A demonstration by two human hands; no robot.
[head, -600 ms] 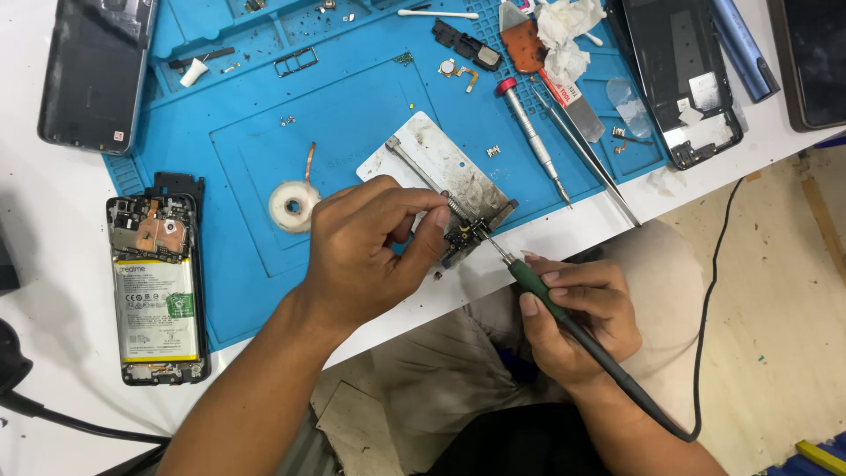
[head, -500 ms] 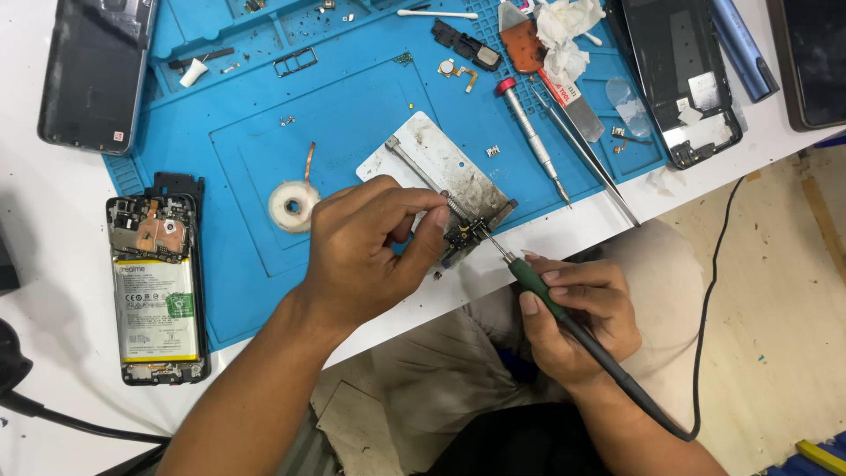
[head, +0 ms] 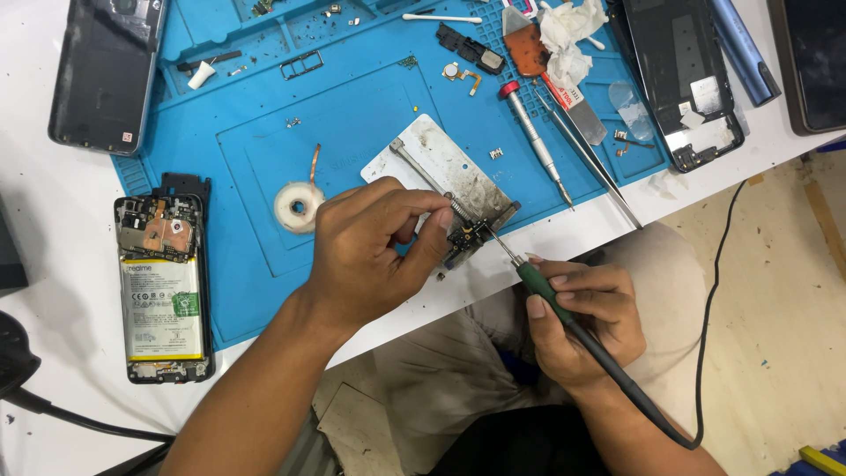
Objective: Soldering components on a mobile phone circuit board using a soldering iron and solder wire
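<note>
Between my two hands on the head view, the small circuit board (head: pixel 465 236) sits clamped; my left hand (head: pixel 370 256) pinches solder wire beside it, my right hand (head: pixel 577 313) grips the soldering iron (head: pixel 564 308). A slipping tip could, I judge, bridge neighbouring contacts.

Soldering iron (head: pixel 564 313) tip nudged marginally closer to small board (head: pixel 467 236) — hands otherwise unmoved.

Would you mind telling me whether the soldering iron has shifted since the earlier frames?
No. The soldering iron keeps its tip at the small board by the metal plate's lower corner.
</note>
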